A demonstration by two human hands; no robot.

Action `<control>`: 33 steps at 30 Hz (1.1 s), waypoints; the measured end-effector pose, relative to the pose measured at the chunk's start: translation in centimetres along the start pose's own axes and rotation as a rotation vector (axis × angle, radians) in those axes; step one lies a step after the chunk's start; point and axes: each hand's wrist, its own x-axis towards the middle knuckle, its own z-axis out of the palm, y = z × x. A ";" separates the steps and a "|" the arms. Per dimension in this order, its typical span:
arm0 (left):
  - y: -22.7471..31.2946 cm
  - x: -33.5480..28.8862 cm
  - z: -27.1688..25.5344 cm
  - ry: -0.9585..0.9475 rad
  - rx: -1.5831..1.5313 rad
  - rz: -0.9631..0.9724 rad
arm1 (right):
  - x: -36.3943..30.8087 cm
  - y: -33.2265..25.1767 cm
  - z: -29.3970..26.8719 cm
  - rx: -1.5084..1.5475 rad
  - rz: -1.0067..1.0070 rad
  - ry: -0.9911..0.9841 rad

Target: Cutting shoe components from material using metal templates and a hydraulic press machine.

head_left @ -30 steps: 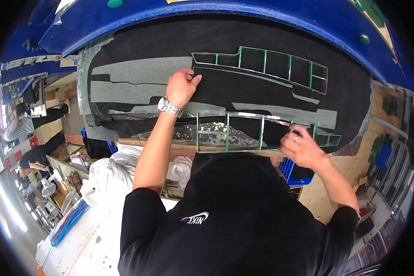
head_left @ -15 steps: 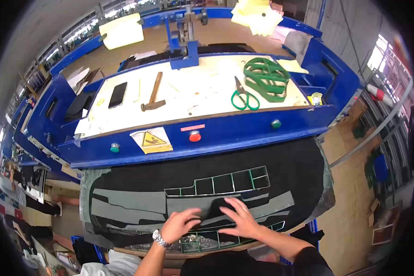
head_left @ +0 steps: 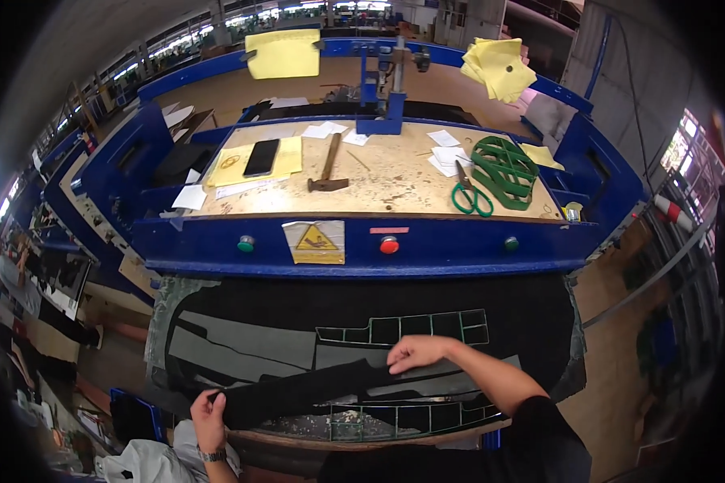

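A long black piece of sheet material (head_left: 298,394) is stretched between my hands above the cutting bed. My left hand (head_left: 209,420), with a watch at its wrist, pinches its left end near the front edge. At its right end, the fingers of my right hand (head_left: 420,352) are closed on the upper corner. Beneath lie grey cut-out areas (head_left: 274,342) in the black sheet. A stepped green-edged cutting die (head_left: 370,328) sits just behind my right hand. Another long cutting die (head_left: 396,419) lies along the front edge, partly behind the black piece.
Beyond the bed rises a blue machine beam (head_left: 443,241) with red and green buttons. On its board (head_left: 403,181) are a hammer (head_left: 328,171), a phone (head_left: 262,158), green-handled scissors (head_left: 470,198) and green dies (head_left: 503,173). Crumpled pale cloth (head_left: 149,460) is at front left.
My hands were close together and open over the bed; they have moved apart, left hand leftward. The black piece has been taken hold of and now spans between them. The view has shifted.
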 end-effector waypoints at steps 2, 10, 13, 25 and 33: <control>-3.6 -2.6 -2.9 0.104 0.079 -0.064 | 3.6 -1.2 -1.6 -0.071 -0.017 -0.015; -15.1 -13.4 -7.3 0.235 -0.237 -0.399 | 22.5 -8.2 -4.8 -0.448 -0.047 0.034; -16.5 -13.3 -5.3 0.353 -0.474 -0.498 | 28.2 -7.3 -5.1 -0.633 -0.085 0.093; -13.5 -10.3 -4.8 0.327 -0.012 -0.451 | 7.3 -2.0 -3.6 -0.888 0.063 0.610; -5.6 -0.4 15.0 -0.332 -0.445 -0.517 | -3.5 4.6 -2.9 -0.742 0.161 0.605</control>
